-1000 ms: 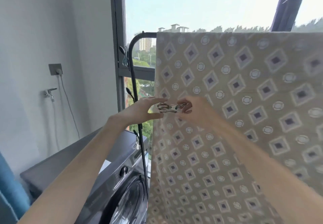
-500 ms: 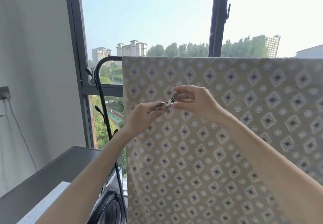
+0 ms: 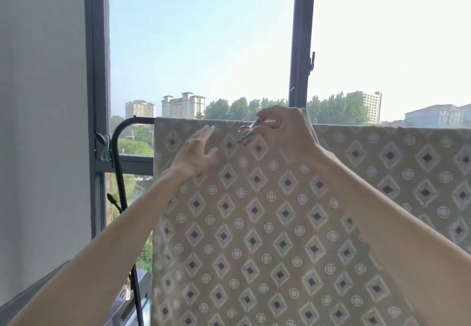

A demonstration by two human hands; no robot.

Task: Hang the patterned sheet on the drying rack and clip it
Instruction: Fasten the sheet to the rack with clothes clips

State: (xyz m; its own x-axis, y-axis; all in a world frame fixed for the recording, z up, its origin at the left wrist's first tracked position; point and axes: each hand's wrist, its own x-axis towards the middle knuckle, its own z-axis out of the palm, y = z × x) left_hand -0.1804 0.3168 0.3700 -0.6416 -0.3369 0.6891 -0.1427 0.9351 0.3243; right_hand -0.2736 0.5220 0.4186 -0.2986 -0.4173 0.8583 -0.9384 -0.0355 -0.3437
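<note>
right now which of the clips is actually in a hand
The shiny metal clip pinched in the right hand at the top edge of the sheet. The others, like the clear clip at left, sit by the black rack pole, untouched.

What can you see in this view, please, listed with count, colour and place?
patterned sheet: one, beige with diamonds and rings, draped over the rack's top bar
drying rack: one, black, left post beside the sheet
metal clip: one, silvery, at the sheet's top edge
spare clips: three, clear or dark, along the rack's left post
window frame: one, dark grey, behind the rack
wall: one, white, left
left hand: one, open, at the sheet's upper left
right hand: one, pinching the metal clip
</note>
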